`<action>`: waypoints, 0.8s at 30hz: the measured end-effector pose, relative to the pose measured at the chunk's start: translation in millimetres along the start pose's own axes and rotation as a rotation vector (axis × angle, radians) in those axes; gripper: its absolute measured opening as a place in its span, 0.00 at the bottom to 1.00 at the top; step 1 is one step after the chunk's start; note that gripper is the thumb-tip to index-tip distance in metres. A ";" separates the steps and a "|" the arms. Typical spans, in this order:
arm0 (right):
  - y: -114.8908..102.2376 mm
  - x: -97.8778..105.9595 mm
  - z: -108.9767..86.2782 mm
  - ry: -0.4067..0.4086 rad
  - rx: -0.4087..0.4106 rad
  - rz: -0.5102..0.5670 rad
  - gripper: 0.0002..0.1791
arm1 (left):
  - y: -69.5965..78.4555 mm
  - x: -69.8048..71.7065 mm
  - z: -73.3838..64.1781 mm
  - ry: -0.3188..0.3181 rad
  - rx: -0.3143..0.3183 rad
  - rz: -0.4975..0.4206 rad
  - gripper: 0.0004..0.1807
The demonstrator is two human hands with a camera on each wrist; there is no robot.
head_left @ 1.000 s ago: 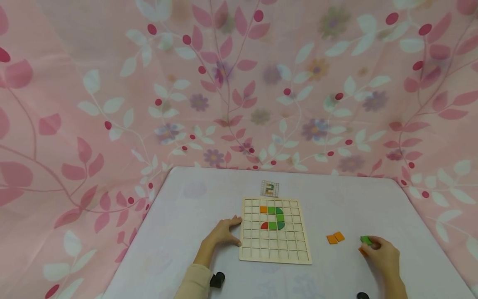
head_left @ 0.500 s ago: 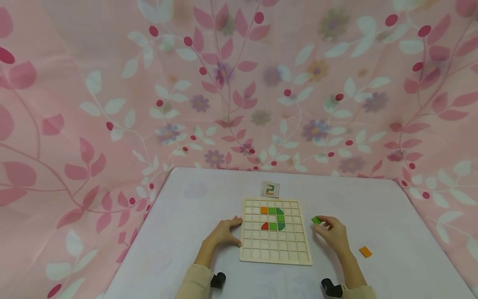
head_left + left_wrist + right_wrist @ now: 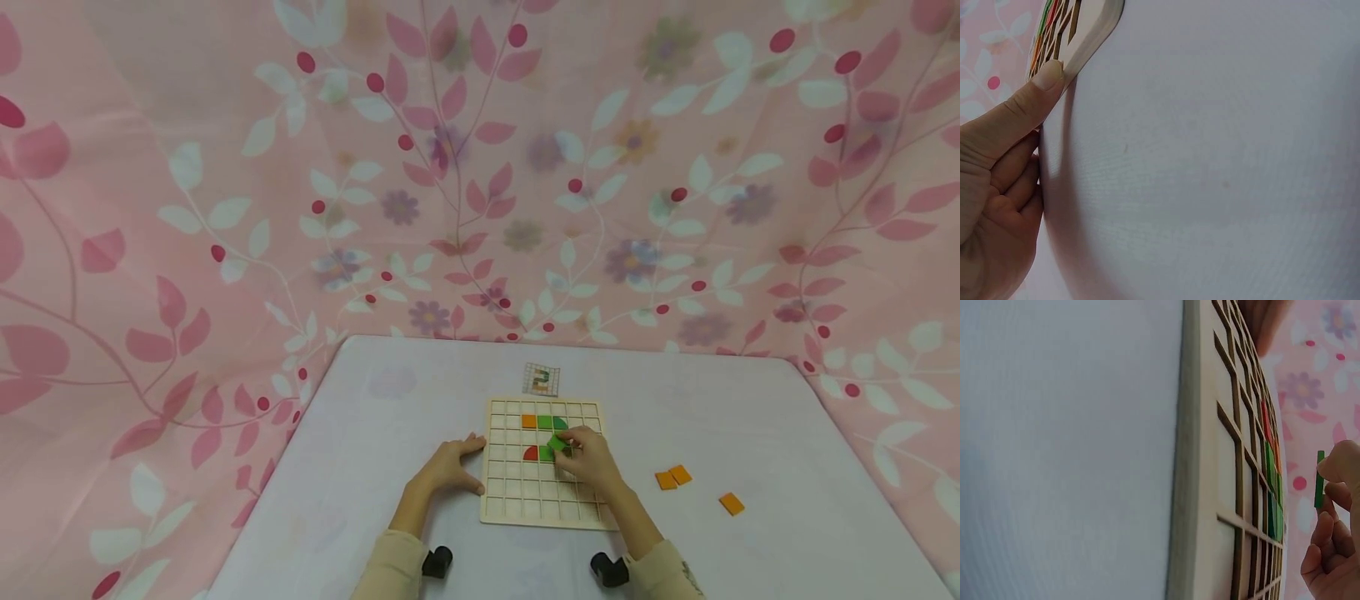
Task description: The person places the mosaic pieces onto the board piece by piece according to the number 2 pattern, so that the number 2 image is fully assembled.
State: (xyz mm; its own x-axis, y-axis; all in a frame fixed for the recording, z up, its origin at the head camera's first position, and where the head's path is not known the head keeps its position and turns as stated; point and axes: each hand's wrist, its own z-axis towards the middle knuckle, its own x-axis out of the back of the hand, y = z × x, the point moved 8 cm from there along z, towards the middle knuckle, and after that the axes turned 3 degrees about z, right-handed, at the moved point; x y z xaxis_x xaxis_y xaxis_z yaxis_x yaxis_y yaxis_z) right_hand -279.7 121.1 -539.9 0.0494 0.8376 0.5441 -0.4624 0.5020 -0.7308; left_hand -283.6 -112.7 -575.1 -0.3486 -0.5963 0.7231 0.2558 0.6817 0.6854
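Observation:
A wooden grid board (image 3: 512,507) lies on the table. In its cells sit an orange square tile (image 3: 529,422), a green square tile (image 3: 545,422), a dark green rounded tile (image 3: 560,423) and a red rounded tile (image 3: 531,453). More green pieces in the middle columns are partly covered. Over them my right hand (image 3: 594,460) pinches another green square tile (image 3: 555,442); the right wrist view shows this held tile (image 3: 1320,480) edge-on, raised off the board. My left hand (image 3: 447,467) touches the board's left edge with thumb and fingertips spread apart; its thumb (image 3: 1047,76) rests on the rim.
Two orange tiles (image 3: 666,480) lie together right of the board, and a single orange tile (image 3: 732,503) is farther right. Behind the board is a small pattern card (image 3: 542,379). A pink floral curtain (image 3: 480,167) hangs beyond the table's back edge.
My right hand has carried the green tile leftward from the table's right side to above the board. The orange tiles it passed over show again. My left hand has stayed put.

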 end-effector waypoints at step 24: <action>-26.2 -59.8 1.0 -0.278 0.126 -0.256 0.15 | -0.7 -0.7 -1.0 -0.009 0.021 -0.037 0.47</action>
State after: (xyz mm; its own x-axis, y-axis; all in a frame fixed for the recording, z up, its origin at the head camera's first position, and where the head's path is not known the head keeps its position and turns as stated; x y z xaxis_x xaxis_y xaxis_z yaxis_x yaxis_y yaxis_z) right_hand -271.4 57.7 -552.8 -0.0562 0.5899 0.8055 -0.5722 0.6421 -0.5101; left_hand -282.7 -113.2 -575.9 -0.3651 -0.6176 0.6966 0.2237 0.6682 0.7096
